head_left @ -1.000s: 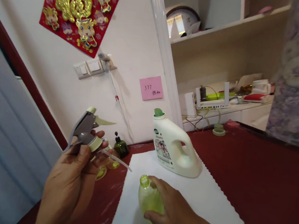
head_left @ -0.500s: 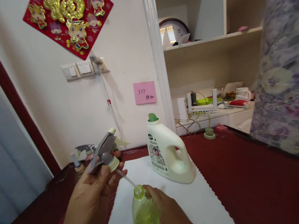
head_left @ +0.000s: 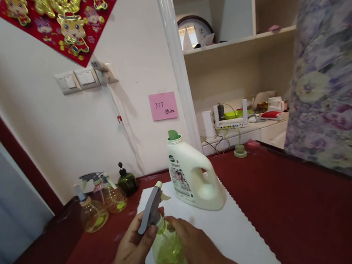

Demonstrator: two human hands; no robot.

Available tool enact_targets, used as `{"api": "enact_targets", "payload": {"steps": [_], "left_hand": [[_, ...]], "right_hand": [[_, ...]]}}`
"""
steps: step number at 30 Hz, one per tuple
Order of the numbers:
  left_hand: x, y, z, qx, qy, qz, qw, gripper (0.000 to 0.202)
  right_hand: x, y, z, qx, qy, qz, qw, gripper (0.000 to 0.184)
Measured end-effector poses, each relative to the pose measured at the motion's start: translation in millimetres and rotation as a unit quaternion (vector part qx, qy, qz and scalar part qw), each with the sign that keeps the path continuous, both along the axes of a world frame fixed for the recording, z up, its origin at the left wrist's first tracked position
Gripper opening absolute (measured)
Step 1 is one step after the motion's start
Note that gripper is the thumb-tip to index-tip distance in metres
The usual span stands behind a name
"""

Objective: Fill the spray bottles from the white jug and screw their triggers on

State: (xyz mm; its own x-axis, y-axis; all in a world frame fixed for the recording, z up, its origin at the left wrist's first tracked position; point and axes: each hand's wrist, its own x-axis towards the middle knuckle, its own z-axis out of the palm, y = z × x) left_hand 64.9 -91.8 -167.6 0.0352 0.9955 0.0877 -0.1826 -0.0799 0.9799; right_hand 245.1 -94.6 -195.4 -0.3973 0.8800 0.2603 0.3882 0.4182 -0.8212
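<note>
My left hand (head_left: 137, 243) is closed round the grey spray head (head_left: 153, 208), which sits at the mouth of a see-through yellow-green bottle (head_left: 165, 247). Its straw is out of sight outside the bottle. My right hand (head_left: 191, 251) wraps the bottle's right side, fingers near the shoulder and thumb low on the front. Some liquid shows through the wall. Whether the collar is threaded on, I cannot tell. Just behind stands a large pale green detergent jug (head_left: 194, 177) with a handle, its mouth uncapped and showing a green spout.
Several spray bottles (head_left: 94, 216) and a dark green pump bottle (head_left: 127, 181) stand at the left by the wall. A white sheet (head_left: 239, 242) lies on the dark red table (head_left: 314, 209). A pale green cap (head_left: 240, 151) sits at the back, near a white router (head_left: 233, 122).
My left hand has moved right and down, bringing the spray head onto the bottle mouth, with the straw now inside. My right hand still holds the bottle. The view has shifted slightly.
</note>
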Motion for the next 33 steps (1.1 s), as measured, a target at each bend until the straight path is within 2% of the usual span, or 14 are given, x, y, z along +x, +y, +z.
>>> {"api": "enact_targets", "payload": {"steps": [6,10,18,21,25,29,33], "left_hand": [[3,-3,2.0,0.005,0.014,-0.006,1.0,0.053],[5,-5,0.2,0.014,0.04,0.012,0.999,0.052],[-10,5,-21.0,0.074,0.167,0.025,0.983,0.046],[-9,5,-26.7,0.067,0.135,0.029,0.988,0.047],[3,5,-19.2,0.078,0.064,-0.006,0.995,0.056],[10,5,-6.3,0.104,0.085,0.01,0.991,0.057],[9,5,-7.1,0.086,0.059,0.014,0.994,0.053]], "right_hand": [[1,-2,1.3,-0.001,-0.002,0.002,1.0,0.098],[0,-2,1.0,0.01,0.006,-0.002,1.0,0.097],[2,-3,4.6,0.007,0.019,0.0,1.0,0.097],[2,-4,3.4,0.002,0.02,0.001,1.0,0.098],[2,-5,3.8,-0.009,0.011,-0.004,1.0,0.093],[2,-4,4.6,-0.005,0.008,0.0,1.0,0.095],[2,-3,4.7,-0.007,0.0,0.001,1.0,0.098]]}}
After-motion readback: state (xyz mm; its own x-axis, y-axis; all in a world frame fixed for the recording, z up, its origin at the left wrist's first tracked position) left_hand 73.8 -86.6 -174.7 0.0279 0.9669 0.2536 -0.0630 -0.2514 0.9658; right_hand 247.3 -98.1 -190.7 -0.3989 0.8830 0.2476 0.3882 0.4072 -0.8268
